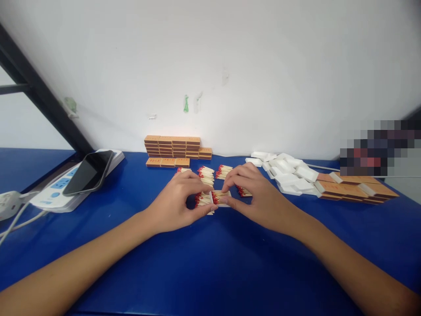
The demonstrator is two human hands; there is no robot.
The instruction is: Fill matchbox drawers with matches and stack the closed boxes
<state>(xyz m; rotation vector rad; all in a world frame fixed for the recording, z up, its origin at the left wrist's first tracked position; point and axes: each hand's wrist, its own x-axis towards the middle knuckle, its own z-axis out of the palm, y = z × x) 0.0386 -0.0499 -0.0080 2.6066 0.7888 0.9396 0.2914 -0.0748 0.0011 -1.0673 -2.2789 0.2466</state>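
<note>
We hold a small white tray (225, 205) low over the middle of the table, red-headed matches (217, 197) lying inside it. Our left hand (177, 202) has thumb and fingers drawn narrow on the tray's left end; our right hand (258, 197) pinches it toward the right.

Close about our fingers lie more match bundles (206, 174): several just beyond the tray, one partly behind our left hand, another partly covered by our right. Past them, near the wall, stands a stack of orange matchboxes (172, 147), with a short row (167, 163) in front. To our right spreads a loose heap of white trays (286, 171), which meets a group of orange boxes (348, 188). On our left, a dark-screened phone (88, 172) rests tilted on a white power strip (55, 193), near a plugged adapter (9, 204) and pale cables.

The table (210, 267) is glossy blue. Behind it rises a whitish wall (210, 52) with green scraps (186, 103) and scuffs; a black frame (39, 87) slants at the left. A pixelated patch hides the far right.
</note>
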